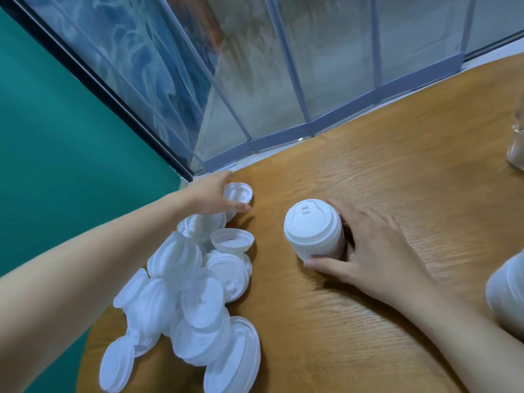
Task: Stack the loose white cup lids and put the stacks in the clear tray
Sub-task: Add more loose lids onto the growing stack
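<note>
While the pile (187, 304) of loose white lids sprawls along the table's (368, 194) left edge, some lids sit right at the rim, close to tipping off the wood. Just beyond the pile, at its far end, the left hand (215, 194) reaches out and pinches one upturned lid (238, 192) between thumb and fingers, near the table's back edge by the glass wall (255, 66). Right of the pile, across a strip of bare wood, stands a stack (314, 228) of lids, top side up. The right hand (374, 245) wraps it from the right, thumb on the near side, fingers curled round the back. Further right of the pile lies open wood, then at the frame's right edge a second white stack (507, 296), blurred, and a clear object (517, 146) farther back, too cut off to name.
</note>
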The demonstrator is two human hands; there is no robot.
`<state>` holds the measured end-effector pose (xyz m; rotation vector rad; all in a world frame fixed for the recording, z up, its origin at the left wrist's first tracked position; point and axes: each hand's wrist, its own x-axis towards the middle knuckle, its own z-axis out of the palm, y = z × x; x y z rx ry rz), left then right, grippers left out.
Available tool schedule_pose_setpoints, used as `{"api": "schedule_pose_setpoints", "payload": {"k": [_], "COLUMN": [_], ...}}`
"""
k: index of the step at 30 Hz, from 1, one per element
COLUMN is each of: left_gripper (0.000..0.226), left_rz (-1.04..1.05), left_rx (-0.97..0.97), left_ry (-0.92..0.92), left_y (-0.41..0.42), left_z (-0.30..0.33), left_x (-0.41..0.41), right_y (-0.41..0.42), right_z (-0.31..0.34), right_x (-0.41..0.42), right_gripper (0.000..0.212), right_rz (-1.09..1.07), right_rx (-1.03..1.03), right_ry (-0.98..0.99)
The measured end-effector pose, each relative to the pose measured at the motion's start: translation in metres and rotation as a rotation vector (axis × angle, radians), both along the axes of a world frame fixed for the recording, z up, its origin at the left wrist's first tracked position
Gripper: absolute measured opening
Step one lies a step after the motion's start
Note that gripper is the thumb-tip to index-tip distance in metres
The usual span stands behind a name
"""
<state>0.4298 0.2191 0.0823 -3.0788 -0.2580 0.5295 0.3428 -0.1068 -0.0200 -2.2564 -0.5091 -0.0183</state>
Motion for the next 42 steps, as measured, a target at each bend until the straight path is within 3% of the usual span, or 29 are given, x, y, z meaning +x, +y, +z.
{"api": "schedule_pose_setpoints", "payload": {"k": [7, 15, 20, 26, 35, 42], "left_gripper": [0.085, 0.069, 0.074, 0.072, 0.058, 0.055], "left_rz": [-0.104, -0.230, -0.350, -0.315, -0.170, -0.176], "left_rx": [0.069, -0.311, -0.579, -0.814, -0.967, -0.891], "left_ry": [-0.087, -0.218, -0.263, -0.308, -0.278, -0.268], "left_y": [-0.011, -0.055, -0.096, -0.117, -0.131, -0.120], "left_z": [-0.006, 0.047, 0.074, 0.071, 0.047, 0.018], "left_x": [0.001, -0.040, -0.074, -0.088, -0.094, -0.098], "right_y": [0.000, 0.000, 0.000, 0.000, 0.000, 0.000], "right_z": [-0.005, -0.006, -0.005, -0.003, -0.006, -0.006], "right_x": [0.003, 0.003, 0.002, 0.002, 0.003, 0.003], "right_gripper": [0.095, 0.096, 0.090, 0.088, 0.083, 0.084], "right_rz": [0.013, 0.025, 0.019, 0.018, 0.026, 0.017], "right_rx": [0.001, 0.008, 0.014, 0.018, 0.019, 0.009], "right_ry": [-0.030, -0.037, -0.049, -0.036, -0.043, -0.044]}}
